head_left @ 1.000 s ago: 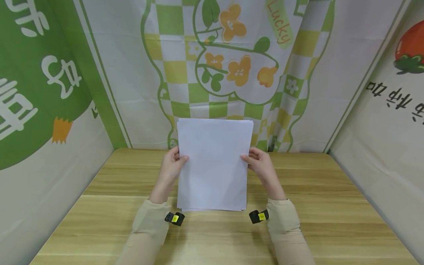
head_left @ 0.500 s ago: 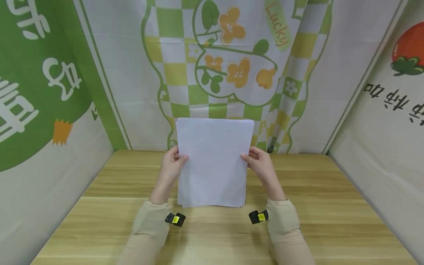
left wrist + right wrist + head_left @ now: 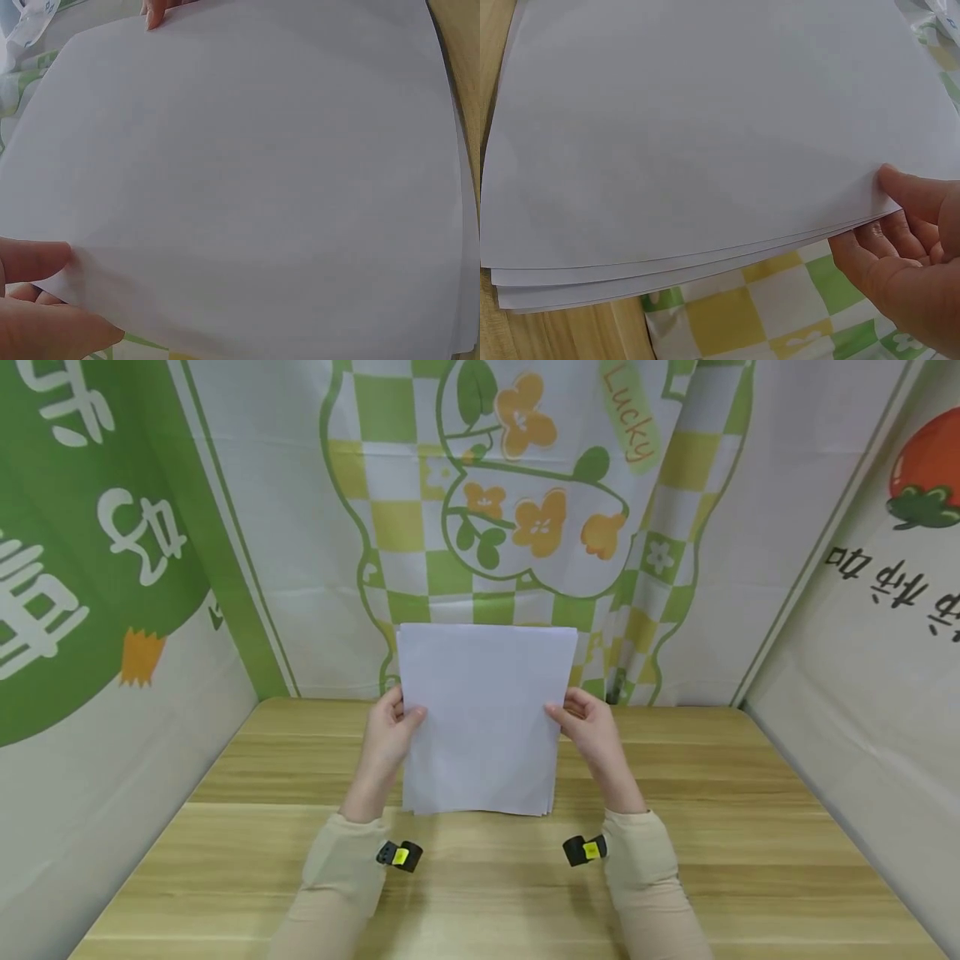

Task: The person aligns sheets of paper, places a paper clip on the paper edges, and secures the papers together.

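Observation:
Several blank white sheets of paper (image 3: 483, 722) stand tilted up in a loose stack over the middle of the table. My left hand (image 3: 388, 735) pinches the stack's left edge, thumb (image 3: 37, 259) on the front face and fingers behind. On the opposite edge my right hand (image 3: 592, 731) pinches the stack the same way. In the right wrist view the sheets (image 3: 690, 135) fan slightly, their lower edges out of line, and fingertips show beneath them. Whether the bottom edge touches the table cannot be told.
The wooden table (image 3: 240, 843) spreads out below both forearms. Behind it hangs a green and yellow checked curtain (image 3: 397, 527) with flowers. Printed cloth walls (image 3: 135, 760) enclose the left and right sides. Each wrist wears a small black camera (image 3: 401, 856).
The bottom edge of the paper stack has moved away from me and the top edge is slightly higher and wider in view. Both hands keep their grip and have barely moved.

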The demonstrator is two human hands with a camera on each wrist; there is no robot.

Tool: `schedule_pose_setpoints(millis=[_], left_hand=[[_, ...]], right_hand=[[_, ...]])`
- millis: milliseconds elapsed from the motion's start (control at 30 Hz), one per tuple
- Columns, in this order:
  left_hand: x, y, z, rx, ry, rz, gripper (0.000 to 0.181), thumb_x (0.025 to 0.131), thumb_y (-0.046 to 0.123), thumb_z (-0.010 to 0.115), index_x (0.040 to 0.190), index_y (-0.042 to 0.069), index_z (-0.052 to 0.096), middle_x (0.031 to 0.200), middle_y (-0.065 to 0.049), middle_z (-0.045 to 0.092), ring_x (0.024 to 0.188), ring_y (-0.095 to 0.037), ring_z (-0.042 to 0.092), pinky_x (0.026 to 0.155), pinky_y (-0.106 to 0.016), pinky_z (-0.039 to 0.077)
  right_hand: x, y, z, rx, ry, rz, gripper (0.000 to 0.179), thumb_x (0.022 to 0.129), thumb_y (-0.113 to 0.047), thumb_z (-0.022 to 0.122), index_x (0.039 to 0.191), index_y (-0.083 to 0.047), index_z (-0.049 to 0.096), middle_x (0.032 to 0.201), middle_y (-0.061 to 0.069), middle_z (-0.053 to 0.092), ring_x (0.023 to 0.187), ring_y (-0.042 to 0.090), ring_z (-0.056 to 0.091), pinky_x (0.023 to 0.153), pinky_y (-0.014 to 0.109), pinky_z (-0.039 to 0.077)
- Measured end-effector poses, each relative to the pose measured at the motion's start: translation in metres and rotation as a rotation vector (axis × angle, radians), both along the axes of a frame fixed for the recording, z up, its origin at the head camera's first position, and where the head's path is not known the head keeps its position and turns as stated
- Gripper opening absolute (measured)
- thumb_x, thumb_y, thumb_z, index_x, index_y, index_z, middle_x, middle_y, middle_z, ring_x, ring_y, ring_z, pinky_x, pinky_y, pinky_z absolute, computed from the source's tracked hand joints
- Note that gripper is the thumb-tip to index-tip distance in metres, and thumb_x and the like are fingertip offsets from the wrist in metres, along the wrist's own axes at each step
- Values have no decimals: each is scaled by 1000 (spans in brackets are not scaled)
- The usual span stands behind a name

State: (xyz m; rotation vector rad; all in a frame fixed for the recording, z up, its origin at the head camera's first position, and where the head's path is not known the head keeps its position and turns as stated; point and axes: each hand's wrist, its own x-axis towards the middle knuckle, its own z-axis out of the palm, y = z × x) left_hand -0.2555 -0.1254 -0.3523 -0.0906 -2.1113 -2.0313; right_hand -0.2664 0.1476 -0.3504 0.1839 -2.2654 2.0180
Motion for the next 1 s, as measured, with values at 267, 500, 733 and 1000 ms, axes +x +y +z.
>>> schedule_pose_setpoints(millis=[267,500,733,1000], left_hand=[[2,1,3,19,36,-4,46,91,-7,49,136,-4,43,128,-23,55,116,-28,53,99,-39,43],[3,2,6,17,39,10,45,91,-8,48,135,-4,44,125,-25,57,110,-25,55,85,-22,46],[4,2,7,30,32,11,45,91,-7,48,135,-4,44,124,-24,57,110,-25,56,85,-21,47],[6,0,3,42,42,-2,47,92,-8,47,138,-3,41,129,-24,54,118,-30,52,102,-43,41]], right_hand=[[1,-1,0,-4,17,-10,32,91,-13,63,120,0,58,109,12,65,89,9,61,76,24,52],[4,-1,3,-17,42,6,31,91,-11,62,119,2,58,106,9,65,88,8,62,75,24,53],[4,-2,5,-1,62,4,31,92,-11,62,120,2,58,111,14,64,89,6,62,76,22,53],[3,-3,0,6,45,14,32,92,-12,62,120,1,58,115,17,63,91,7,62,78,23,52]])
